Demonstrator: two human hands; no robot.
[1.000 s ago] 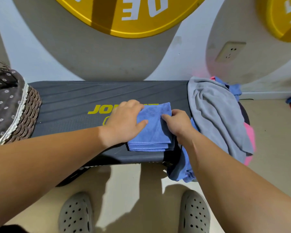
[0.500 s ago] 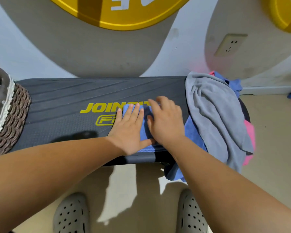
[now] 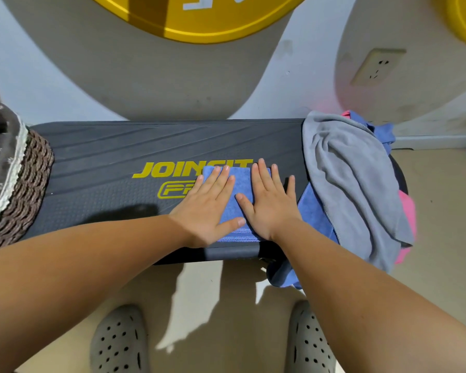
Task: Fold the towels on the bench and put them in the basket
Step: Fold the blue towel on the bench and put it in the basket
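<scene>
A small folded blue towel [image 3: 240, 189] lies on the dark bench [image 3: 105, 162], near its front edge. My left hand [image 3: 209, 211] rests flat on the towel's left half, fingers spread. My right hand [image 3: 269, 203] lies flat on its right half, fingers spread too. Neither hand grips anything. On the bench's right end sits a heap of unfolded towels: a grey towel [image 3: 355, 184] on top, another blue towel [image 3: 315, 211] under it and a pink towel [image 3: 406, 208] at the far side. The woven basket [image 3: 24, 189] with a dark flowered lining stands at the left end.
A wall with a power socket [image 3: 377, 67] runs right behind the bench. Yellow round signs [image 3: 199, 22] hang above. My two feet in grey perforated clogs [image 3: 119, 343] stand on the beige floor in front of the bench.
Both hands went from pinching and folding the blue towel to lying flat on it with fingers spread. The view shifted slightly to the right, so less of the basket shows.
</scene>
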